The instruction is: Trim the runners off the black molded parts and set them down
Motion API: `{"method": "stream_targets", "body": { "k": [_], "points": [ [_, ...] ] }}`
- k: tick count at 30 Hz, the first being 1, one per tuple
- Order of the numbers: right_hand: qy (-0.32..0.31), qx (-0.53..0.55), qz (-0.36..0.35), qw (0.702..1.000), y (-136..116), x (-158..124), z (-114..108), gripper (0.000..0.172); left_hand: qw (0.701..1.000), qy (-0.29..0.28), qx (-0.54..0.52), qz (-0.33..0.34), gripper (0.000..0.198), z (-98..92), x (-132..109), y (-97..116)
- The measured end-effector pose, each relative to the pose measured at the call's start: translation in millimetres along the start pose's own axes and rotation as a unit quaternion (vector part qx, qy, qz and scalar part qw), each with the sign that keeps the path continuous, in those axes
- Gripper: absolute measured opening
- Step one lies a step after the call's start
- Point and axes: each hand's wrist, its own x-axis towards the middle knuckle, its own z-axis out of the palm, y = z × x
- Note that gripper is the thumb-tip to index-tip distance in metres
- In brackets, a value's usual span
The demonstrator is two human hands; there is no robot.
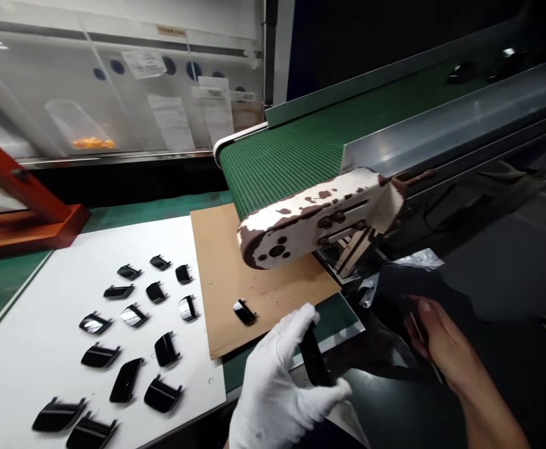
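Note:
My left hand [277, 377], in a white glove, is shut on a glossy black plastic part [314, 357] and holds it on edge. My bare right hand [441, 337] grips a thin pointed tool [423, 342] over a crumpled black plastic bag [408, 293]. One similar black part [245, 312] lies on a brown cardboard sheet [221, 274], just beyond my left hand. Several more black parts [133, 315] lie in loose rows on a white board [62, 280] to the left.
A green mesh conveyor belt [282, 162] runs overhead to the back right, ending in a white, brown-stained end guard [310, 218] above the cardboard. An orange frame [25, 193] stands at the left. A clear panel [114, 81] with papers stands behind.

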Motion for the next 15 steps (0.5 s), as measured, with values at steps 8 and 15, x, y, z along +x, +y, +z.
{"method": "stream_targets", "body": {
  "k": [8,15],
  "points": [
    [-0.366,0.12,-0.166,0.908,-61,-54,25,0.039,0.968,0.013,-0.184,-0.172,0.079,-4.9,-15,5],
    [-0.427,0.081,-0.21,0.876,-91,-58,29,0.04,0.943,0.011,-0.255,-0.211,0.08,-9.7,-19,9]
  ]
}}
